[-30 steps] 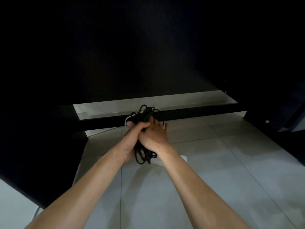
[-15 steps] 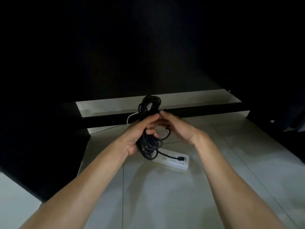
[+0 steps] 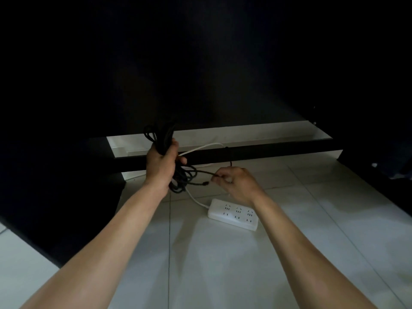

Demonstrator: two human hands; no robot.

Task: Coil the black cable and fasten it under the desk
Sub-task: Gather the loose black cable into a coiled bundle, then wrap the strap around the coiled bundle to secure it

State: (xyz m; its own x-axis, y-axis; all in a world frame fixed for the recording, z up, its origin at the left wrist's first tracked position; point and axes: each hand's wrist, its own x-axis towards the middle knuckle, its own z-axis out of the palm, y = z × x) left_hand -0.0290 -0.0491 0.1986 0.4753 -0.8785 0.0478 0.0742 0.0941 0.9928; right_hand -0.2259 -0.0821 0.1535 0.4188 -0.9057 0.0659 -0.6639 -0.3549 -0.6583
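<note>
I see my left hand [image 3: 161,167] wrapped around the black cable [image 3: 181,177], fingers curled tight about the middle of the coiled bundle. Loops stick up above the fist against the dark underside of the table [image 3: 200,63], and more loops hang below it, beside the wrist. My right hand [image 3: 235,184] sits to the right of that bundle, thumb and fingertips pinching 1 loose strand that runs across from the coil. A short free end with a small plug [image 3: 206,183] dangles just left of those pinching fingers. A further black strand rises from the right hand toward the dark crossbar [image 3: 267,152], where it meets the bar's front edge.

Taking the crossbar as my landmark: the coil is held in front of its left part, off the floor. Below and nearer me than the bar, a white power strip [image 3: 234,217] lies flat on the pale tiled floor [image 3: 223,264], partly tucked under my right wrist. I count 3 socket groups on its top face. Its white cord [image 3: 196,200] curves from the strip's left end up behind the coil and over the bar toward the white skirting [image 3: 245,132] behind.
</note>
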